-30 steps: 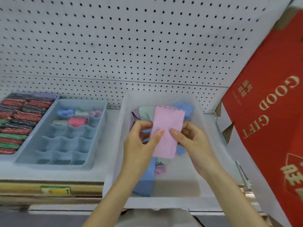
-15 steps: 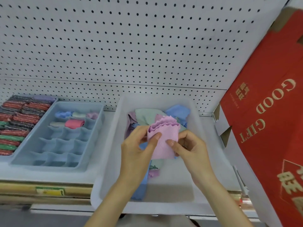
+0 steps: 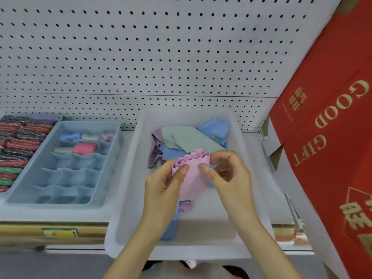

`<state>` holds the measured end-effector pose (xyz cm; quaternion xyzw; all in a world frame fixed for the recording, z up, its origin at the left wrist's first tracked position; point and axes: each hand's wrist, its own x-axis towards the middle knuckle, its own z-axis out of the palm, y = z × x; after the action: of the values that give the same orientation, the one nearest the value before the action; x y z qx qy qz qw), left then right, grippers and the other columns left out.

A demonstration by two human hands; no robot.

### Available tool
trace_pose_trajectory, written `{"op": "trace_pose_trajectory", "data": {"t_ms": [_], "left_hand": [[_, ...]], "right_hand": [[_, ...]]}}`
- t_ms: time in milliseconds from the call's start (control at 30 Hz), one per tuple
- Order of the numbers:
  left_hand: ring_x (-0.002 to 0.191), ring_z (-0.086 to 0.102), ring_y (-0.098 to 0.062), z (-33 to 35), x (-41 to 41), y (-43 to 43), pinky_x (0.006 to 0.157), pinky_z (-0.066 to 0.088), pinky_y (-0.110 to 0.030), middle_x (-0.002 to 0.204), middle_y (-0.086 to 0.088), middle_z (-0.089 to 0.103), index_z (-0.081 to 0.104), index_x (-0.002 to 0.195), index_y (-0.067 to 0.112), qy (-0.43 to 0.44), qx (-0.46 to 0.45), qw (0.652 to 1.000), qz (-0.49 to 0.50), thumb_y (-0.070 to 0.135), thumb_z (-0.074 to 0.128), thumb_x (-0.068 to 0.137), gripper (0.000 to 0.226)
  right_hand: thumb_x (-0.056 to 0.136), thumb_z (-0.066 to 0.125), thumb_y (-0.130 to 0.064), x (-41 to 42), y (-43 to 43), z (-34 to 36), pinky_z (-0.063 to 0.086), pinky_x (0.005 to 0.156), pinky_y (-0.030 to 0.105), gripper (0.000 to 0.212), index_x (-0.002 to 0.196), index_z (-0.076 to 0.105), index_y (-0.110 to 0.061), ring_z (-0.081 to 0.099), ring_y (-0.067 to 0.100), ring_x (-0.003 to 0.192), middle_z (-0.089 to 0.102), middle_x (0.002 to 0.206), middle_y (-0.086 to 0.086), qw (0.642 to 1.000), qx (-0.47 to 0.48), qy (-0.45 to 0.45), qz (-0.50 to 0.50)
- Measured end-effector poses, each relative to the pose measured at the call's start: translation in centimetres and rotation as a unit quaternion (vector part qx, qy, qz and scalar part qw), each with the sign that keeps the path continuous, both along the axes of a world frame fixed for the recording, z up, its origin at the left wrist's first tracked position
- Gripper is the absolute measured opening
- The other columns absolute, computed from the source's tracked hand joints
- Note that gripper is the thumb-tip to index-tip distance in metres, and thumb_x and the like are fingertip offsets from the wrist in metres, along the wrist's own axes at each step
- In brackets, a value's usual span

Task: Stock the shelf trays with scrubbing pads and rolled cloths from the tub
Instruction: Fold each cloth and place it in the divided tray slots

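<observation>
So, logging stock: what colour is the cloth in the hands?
The cloth is pale pink; head view.

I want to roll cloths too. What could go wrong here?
The pink cloth is only loosely rolled in the left hand and right hand; slipping fingers could let it unroll. The tub sticks out past the shelf edge, so a bump might tip it.

White pegboard wall (image 3: 161, 47) behind shelf (image 3: 54, 213); red gift box (image 3: 332, 148) at right.
</observation>
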<state>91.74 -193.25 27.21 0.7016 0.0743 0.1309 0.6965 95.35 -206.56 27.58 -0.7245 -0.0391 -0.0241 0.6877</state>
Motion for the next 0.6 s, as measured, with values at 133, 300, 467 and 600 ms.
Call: {"op": "trace_pose_trajectory", "data": {"t_ms": [133,300,467,600], "left_hand": [[0.083,0.065,-0.01,0.2,-0.1,0.4,0.072,0.053,-0.021,0.091,0.003,0.074,0.073,0.095,0.033,0.003,-0.025,1.0,-0.015,0.028,0.061,0.084,0.017],[0.091,0.066,-0.012,0.0,-0.3,1.1,0.078,0.055,-0.028,0.098,0.002,0.074,0.074,0.095,0.034,0.01,-0.046,0.998,-0.038,0.024,0.054,0.086,0.024],[0.094,0.064,-0.012,0.1,-0.2,1.7,0.084,0.053,-0.04,0.101,0.004,0.073,0.073,0.098,0.038,0.015,-0.033,0.998,-0.06,0.025,0.048,0.089,0.029],[0.092,0.064,-0.011,0.6,0.0,2.4,0.085,0.052,-0.044,0.098,0.006,0.073,0.073,0.094,0.04,0.017,-0.037,0.997,-0.064,0.028,0.047,0.09,0.03]], "right_hand": [[0.075,0.076,-0.011,0.0,0.0,-0.2,0.047,0.07,0.036,0.015,0.072,0.064,-0.02,0.057,0.014,0.07,0.066,0.074,-0.006,0.999,0.031,0.029,0.02],[0.068,0.074,-0.018,-0.1,0.5,0.0,0.049,0.075,0.03,0.01,0.07,0.065,-0.021,0.064,0.015,0.081,0.069,0.083,-0.006,0.995,0.083,0.043,0.042],[0.064,0.078,-0.012,0.0,1.1,0.3,0.051,0.078,0.03,0.016,0.07,0.063,-0.006,0.068,0.022,0.089,0.07,0.093,0.005,0.99,0.134,0.047,0.011],[0.061,0.08,-0.011,-0.1,1.6,0.6,0.052,0.08,0.032,0.023,0.07,0.063,0.001,0.067,0.023,0.092,0.069,0.092,0.007,0.992,0.125,0.026,-0.011]]}}
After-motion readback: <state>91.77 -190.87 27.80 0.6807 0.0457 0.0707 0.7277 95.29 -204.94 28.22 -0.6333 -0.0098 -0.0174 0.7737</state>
